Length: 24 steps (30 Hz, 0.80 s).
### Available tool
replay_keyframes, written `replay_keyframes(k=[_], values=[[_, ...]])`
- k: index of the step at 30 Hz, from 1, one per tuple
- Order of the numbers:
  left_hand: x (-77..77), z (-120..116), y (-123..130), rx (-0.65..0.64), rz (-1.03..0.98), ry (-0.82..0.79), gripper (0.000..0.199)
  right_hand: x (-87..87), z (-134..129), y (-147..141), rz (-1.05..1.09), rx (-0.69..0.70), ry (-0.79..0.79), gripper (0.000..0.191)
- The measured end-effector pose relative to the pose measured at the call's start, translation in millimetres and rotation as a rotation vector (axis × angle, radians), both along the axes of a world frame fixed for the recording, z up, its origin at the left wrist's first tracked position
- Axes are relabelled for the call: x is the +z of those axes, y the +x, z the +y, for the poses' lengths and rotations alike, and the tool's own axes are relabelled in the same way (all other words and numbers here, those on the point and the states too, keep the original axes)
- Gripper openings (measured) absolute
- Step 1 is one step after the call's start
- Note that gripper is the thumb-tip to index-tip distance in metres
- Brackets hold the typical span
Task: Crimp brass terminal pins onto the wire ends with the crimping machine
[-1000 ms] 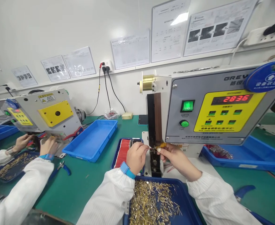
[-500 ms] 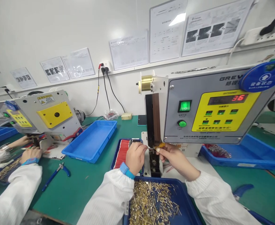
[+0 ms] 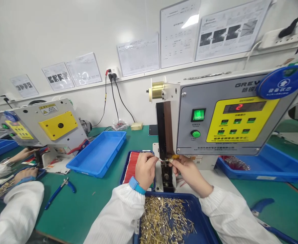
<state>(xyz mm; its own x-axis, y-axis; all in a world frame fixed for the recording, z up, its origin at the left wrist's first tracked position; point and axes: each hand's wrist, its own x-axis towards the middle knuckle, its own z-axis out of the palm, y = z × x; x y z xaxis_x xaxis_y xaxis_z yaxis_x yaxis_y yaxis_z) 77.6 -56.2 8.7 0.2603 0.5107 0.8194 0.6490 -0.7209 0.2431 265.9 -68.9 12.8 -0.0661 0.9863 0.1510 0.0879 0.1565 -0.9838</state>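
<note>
My left hand (image 3: 146,169), with a blue band at the wrist, pinches a thin wire (image 3: 161,159) at the head of the crimping machine (image 3: 219,118). My right hand (image 3: 186,169) is closed at the other side of the same spot; its fingertips hold something small that I cannot make out. Both hands almost meet in front of the dark press column (image 3: 167,174). Below them a dark blue tray (image 3: 202,217) holds many brass-coloured pins (image 3: 164,217). Red wires (image 3: 131,166) lie in a tray behind my left wrist. The machine's display shows a red 2.
A blue tray (image 3: 98,154) stands left of centre, with blue-handled pliers (image 3: 59,193) nearby. Another blue tray (image 3: 271,166) with red-wired parts is at the right, above more pliers (image 3: 263,206). At the far left, a co-worker's hands (image 3: 25,174) are at a second machine (image 3: 52,118).
The display has gone from 36 to 2. My hands have stayed at the press with only slight shifts. The co-worker's nearer hand has moved left and down towards the pin tray.
</note>
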Motion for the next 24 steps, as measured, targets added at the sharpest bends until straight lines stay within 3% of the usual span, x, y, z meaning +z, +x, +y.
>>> replay_keyframes(k=[10,24], values=[[-0.5,-0.5,1.3,-0.071,0.027,-0.019,0.018,2.3,-5.5,-6.6,-0.039,-0.067,0.022,0.033],[-1.5,-0.8,0.9,-0.054,0.015,-0.024,0.02,-4.7,-1.5,-5.5,0.003,-0.056,0.021,0.032]])
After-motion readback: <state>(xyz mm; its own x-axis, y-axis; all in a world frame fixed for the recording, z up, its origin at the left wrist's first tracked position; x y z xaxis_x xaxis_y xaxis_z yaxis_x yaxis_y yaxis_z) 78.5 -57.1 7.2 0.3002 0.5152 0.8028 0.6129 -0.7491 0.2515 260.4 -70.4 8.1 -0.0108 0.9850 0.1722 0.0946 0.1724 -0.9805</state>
